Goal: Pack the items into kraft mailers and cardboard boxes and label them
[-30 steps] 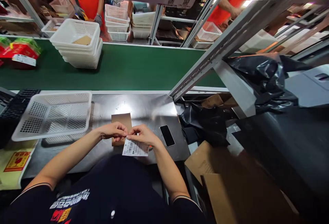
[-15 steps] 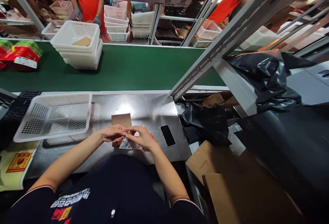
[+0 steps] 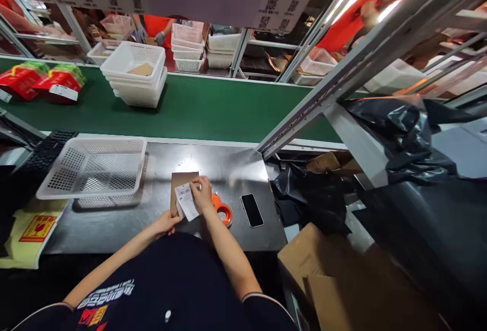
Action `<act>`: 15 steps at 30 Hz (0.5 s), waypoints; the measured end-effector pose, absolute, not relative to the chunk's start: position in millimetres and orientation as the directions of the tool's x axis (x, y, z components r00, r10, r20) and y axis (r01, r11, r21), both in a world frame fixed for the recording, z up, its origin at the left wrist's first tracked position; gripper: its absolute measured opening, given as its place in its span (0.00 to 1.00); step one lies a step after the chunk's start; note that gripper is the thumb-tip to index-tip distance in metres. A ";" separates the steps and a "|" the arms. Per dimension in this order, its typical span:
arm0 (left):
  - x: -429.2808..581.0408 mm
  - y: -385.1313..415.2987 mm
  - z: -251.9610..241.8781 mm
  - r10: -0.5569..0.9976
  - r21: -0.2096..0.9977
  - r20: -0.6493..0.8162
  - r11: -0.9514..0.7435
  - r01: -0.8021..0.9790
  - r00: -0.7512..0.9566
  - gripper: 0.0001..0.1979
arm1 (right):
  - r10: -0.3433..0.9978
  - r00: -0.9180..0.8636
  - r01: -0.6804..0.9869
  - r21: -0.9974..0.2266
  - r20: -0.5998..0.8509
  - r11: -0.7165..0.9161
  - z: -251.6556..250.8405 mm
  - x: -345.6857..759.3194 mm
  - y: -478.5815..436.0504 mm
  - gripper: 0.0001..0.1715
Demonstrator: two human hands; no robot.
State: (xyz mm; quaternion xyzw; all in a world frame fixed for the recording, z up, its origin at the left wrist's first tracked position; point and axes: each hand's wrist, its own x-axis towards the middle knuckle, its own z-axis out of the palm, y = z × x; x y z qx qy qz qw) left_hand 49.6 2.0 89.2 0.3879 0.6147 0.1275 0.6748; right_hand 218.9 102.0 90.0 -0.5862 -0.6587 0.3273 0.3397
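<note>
On the steel worktop lies a flat brown cardboard piece (image 3: 174,189), partly covered by a white printed label (image 3: 185,201) with a barcode. My right hand (image 3: 202,194) is closed on the label's upper right edge, fingertips on the paper. At the cardboard's lower left corner, my left hand (image 3: 167,222) has its fingers pinched together, and a white paper edge shows beside them. An orange tape dispenser (image 3: 223,210) rests just right of my right forearm. Farther right a phone (image 3: 251,210) lies with its dark screen up.
A white perforated basket (image 3: 93,169) stands on the left of the worktop (image 3: 213,161). Beyond runs a green belt (image 3: 213,110) carrying stacked white baskets (image 3: 135,75) and red packages (image 3: 63,82). A metal post (image 3: 304,103), black plastic bags (image 3: 304,189) and cardboard boxes (image 3: 304,250) are at right.
My hands have moved apart: the left down to the cardboard's lower corner, the right slightly up. The label now lies over the cardboard. The orange dispenser has come into clear view as the camera shifted.
</note>
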 end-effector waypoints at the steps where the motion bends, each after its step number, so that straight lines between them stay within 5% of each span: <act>1: 47.5 -4.0 87.1 0.673 0.676 -0.720 0.628 0.385 0.167 0.16 | 0.997 -0.054 0.598 -0.797 0.060 0.080 86.0 213.4 114.0 0.05; 7: 31.9 -31.5 77.7 0.734 0.550 -0.679 0.493 0.674 0.018 0.10 | 0.995 -0.082 0.792 -0.603 0.056 0.099 66.7 194.4 139.0 0.13; 11: 18.1 -53.3 64.7 0.694 0.492 -0.719 0.546 0.678 -0.037 0.13 | 0.963 -0.261 0.840 -0.476 0.067 0.261 62.0 176.2 118.0 0.37; 15: -8.8 -101.7 54.8 0.601 0.358 -0.761 0.703 0.615 -0.244 0.13 | 0.879 -0.472 0.811 -0.424 -0.070 0.402 53.7 151.5 98.8 0.44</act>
